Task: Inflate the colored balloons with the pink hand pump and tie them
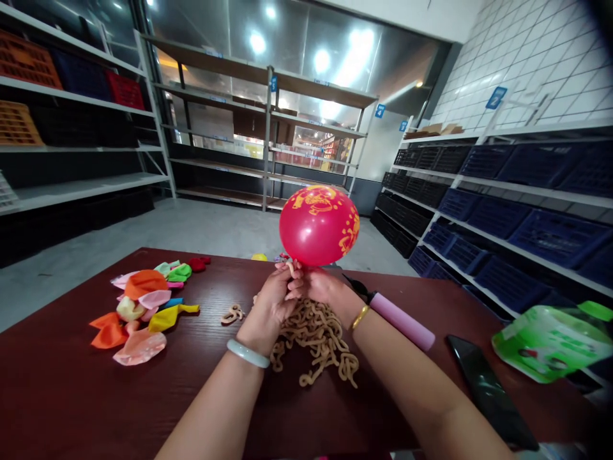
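A blown-up red balloon (318, 227) with yellow print stands above the table, its neck down between my hands. My left hand (283, 291) is closed just under the balloon, and a short tan cord-like strand (290, 268) shows at its fingertips. Beside it my right hand (322, 285) is closed at the balloon's neck, its fingertips largely hidden. Below both hands lies a heap of tan curly strands (318, 332). A few more loose strands (232, 314) rest to the left.
Uninflated balloons (146, 284) in several colours lie on the dark red table (201, 396) at left. To the right are a pink cylinder (402, 321), a black phone (488, 386) and a green-labelled jug (550, 342). Shelves with crates (479, 249) stand beyond.
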Tool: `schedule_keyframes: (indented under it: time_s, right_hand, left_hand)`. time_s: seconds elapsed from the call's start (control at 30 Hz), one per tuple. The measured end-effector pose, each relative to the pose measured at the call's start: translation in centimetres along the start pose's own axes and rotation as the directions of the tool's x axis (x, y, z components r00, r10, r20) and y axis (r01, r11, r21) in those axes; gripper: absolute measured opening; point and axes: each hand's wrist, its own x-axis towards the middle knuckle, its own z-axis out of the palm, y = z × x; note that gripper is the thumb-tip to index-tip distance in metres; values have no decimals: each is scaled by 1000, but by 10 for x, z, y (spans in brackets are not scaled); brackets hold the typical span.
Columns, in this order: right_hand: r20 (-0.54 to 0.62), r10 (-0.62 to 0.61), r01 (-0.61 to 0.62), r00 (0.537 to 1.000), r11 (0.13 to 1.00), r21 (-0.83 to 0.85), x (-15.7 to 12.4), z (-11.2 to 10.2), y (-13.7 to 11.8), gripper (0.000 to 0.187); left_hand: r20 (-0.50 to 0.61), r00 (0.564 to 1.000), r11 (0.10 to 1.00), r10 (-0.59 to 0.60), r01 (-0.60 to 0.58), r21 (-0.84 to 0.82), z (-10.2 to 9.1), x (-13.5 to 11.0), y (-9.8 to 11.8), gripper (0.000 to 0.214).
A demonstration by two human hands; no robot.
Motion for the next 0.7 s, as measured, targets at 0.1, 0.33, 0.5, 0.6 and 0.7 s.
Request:
schedule_keyframes:
  time_s: [0.1, 0.33, 0.5, 0.6, 0.7]
  right_hand:
    - [26, 77, -80, 997, 990, 112, -9, -5, -2, 27]
    - [-184, 181, -157, 966, 978, 140, -36, -21, -18, 23]
    - [-411, -238, 62, 880, 916, -397, -58, -15, -30, 16]
    - [-334, -396, 146, 855, 803, -578, -71, -14, -34, 13]
    - [-273, -455, 232, 847, 780, -581, -78, -17, -34, 8]
  left_hand:
    - [-46, 999, 999, -16, 18, 47, -1, -1, 4, 10]
    - [-226, 952, 928, 206, -116, 355, -11, 8, -5, 12]
    - [-172, 876, 637, 451, -182, 749, -17, 13, -20, 30]
    - [-36, 808, 332, 588, -200, 922, -14, 10, -25, 26]
    - [82, 774, 127, 628, -206, 970, -9, 4, -31, 24]
